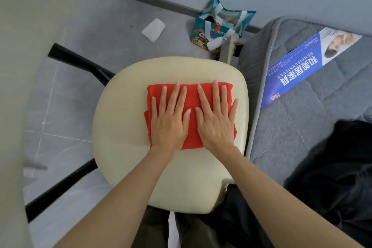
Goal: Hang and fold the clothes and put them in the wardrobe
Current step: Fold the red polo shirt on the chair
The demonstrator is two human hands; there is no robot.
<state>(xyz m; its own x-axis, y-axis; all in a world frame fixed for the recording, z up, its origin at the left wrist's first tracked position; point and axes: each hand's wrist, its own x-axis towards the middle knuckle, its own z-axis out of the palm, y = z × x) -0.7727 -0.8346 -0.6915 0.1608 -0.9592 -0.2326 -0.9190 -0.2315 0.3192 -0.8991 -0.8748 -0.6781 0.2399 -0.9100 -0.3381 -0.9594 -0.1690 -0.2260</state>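
Observation:
A red garment (192, 98), folded into a small rectangle, lies on the cream seat of a chair (124, 127). My left hand (170, 121) presses flat on its left half with straight, spread fingers. My right hand (216, 119) presses flat on its right half the same way. The two hands lie side by side, thumbs nearly touching. Most of the cloth's middle is hidden under my palms.
A grey mattress (302, 127) with a blue label sits to the right, with dark clothing (338, 177) piled on its near end. A teal gift bag (219, 24) and a white paper (154, 30) lie on the grey floor. Black chair legs (80, 62) stick out left.

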